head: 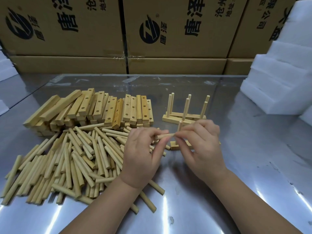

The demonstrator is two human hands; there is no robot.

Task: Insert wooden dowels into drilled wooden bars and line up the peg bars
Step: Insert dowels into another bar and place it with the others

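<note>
My left hand (143, 154) and my right hand (200, 146) pinch the two ends of one wooden dowel (166, 136), held level above the table. Under my right hand lies a drilled bar (174, 146), partly hidden, with one dowel (180, 126) standing upright in it. Behind it stand two finished peg bars (184, 118) side by side, each with three upright dowels. A heap of loose dowels (67, 159) covers the table at the left. A stack of drilled bars (94, 110) lies behind that heap.
The steel table (253, 174) stretches to the right and front. Cardboard boxes (177, 36) form a wall at the back. White foam blocks (278, 81) are stacked at the right edge, and more foam (5, 68) shows at the far left.
</note>
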